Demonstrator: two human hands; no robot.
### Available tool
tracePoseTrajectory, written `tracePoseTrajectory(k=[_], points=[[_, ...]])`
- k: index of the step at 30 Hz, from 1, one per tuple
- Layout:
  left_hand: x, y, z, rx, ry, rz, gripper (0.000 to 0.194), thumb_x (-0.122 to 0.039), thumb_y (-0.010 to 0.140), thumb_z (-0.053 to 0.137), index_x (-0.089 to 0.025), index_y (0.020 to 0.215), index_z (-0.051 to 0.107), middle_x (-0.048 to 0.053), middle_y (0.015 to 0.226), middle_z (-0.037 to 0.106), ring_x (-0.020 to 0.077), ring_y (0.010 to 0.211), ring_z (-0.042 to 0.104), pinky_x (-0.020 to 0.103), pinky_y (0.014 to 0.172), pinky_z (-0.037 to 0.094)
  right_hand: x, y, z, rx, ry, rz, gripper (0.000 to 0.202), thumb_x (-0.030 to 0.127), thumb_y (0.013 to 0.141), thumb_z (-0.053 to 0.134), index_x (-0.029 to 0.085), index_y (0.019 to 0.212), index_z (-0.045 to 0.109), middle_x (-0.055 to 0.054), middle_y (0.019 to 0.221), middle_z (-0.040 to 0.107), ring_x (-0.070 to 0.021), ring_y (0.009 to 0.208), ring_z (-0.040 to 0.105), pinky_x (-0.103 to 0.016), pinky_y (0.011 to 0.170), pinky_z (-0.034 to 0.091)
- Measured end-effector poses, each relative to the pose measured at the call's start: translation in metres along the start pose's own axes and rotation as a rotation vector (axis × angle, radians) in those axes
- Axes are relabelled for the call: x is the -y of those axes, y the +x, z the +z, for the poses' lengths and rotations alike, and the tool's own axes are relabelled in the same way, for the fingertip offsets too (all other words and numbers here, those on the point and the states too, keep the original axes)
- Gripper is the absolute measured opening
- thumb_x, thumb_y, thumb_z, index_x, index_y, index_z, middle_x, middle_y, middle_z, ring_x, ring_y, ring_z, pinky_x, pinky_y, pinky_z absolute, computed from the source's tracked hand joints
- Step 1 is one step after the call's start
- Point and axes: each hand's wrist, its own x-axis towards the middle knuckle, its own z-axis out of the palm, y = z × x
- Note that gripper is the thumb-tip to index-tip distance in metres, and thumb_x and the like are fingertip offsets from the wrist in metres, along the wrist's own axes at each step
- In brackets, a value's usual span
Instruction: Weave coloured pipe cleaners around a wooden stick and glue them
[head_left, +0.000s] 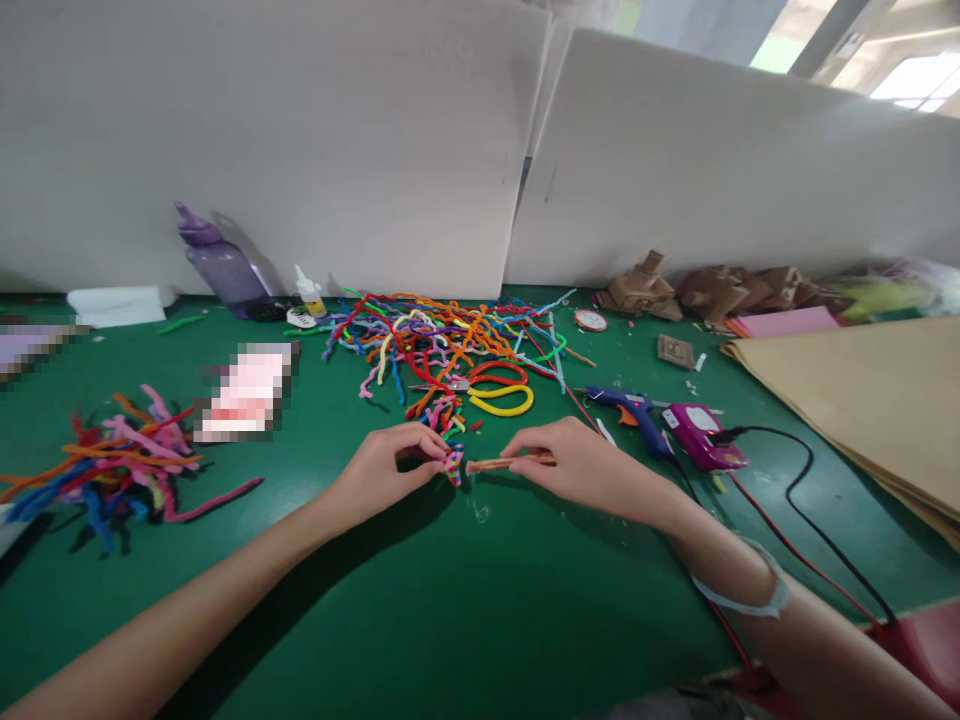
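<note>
My left hand [390, 470] pinches one speckled piece [453, 466], my right hand [574, 465] one brown item [491, 464] (one pair of scissors [459, 385] beyond).

Large smooth grey-white upright panels [300, 140] stand at the far edge of a flat green tabletop [420, 620], beyond both hands; a narrow vertical gap divides them, above and slightly right of the left hand [390, 470]. Daylight enters through a bright, pale-paned window [919, 80], beyond and right of the right hand [574, 465].
</note>
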Motion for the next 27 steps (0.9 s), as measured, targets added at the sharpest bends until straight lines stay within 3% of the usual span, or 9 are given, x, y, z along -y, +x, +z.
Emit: tracePoseTrajectory(k=[6, 10, 13, 21, 27], points=[[-0.008, -0.002, 0.006, -0.008, -0.029, -0.086, 0.014, -0.023, 0.075, 0.066, -0.015, 0.066, 0.058, 0.006, 0.092, 0.068, 0.0177, 0.083, 0.067, 0.031, 0.075, 0.056, 0.014, 0.0, 0.003, 0.027, -0.034, 0.009, 0.02, 0.023, 0.084, 0.053, 0.026, 0.091, 0.072, 0.002, 0.073, 0.069, -0.011, 0.061, 0.055, -0.022, 0.056, 0.032], [-0.009, -0.003, 0.012, -0.008, -0.067, -0.187, 0.01, -0.025, 0.077, 0.065, -0.016, 0.08, 0.06, 0.003, 0.087, 0.069, 0.0158, 0.077, 0.069, 0.029, 0.073, 0.057, 0.014, 0.0, 0.001, 0.034, -0.054, 0.011, 0.021, 0.022, 0.084, 0.052, 0.026, 0.091, 0.072, 0.001, 0.075, 0.07, -0.0116, 0.063, 0.057, -0.022, 0.057, 0.033], [-0.01, -0.002, 0.012, -0.01, -0.055, -0.193, 0.014, -0.025, 0.079, 0.064, -0.017, 0.09, 0.062, 0.002, 0.086, 0.07, 0.015, 0.076, 0.069, 0.027, 0.073, 0.057, 0.008, 0.0, 0.001, 0.009, -0.071, 0.021, 0.021, 0.024, 0.085, 0.053, 0.027, 0.093, 0.072, 0.001, 0.078, 0.071, -0.0122, 0.065, 0.058, -0.022, 0.057, 0.034], [-0.011, -0.001, 0.011, -0.003, 0.024, -0.132, 0.01, -0.023, 0.079, 0.062, -0.018, 0.088, 0.065, 0.001, 0.083, 0.07, 0.0147, 0.074, 0.068, 0.026, 0.067, 0.058, 0.0, -0.001, 0.0, -0.032, -0.094, 0.017, 0.02, 0.024, 0.085, 0.053, 0.027, 0.093, 0.072, 0.0, 0.082, 0.072, -0.0139, 0.07, 0.062, -0.024, 0.06, 0.038], [-0.003, 0.001, 0.007, -0.058, -0.1, -0.16, 0.023, -0.027, 0.077, 0.067, -0.018, 0.098, 0.063, 0.005, 0.093, 0.072, 0.0182, 0.084, 0.069, 0.032, 0.078, 0.056, -0.01, 0.003, 0.008, -0.101, -0.082, 0.024, 0.025, 0.025, 0.089, 0.047, 0.025, 0.104, 0.067, -0.002, 0.094, 0.072, -0.0168, 0.08, 0.065, -0.026, 0.068, 0.045]])
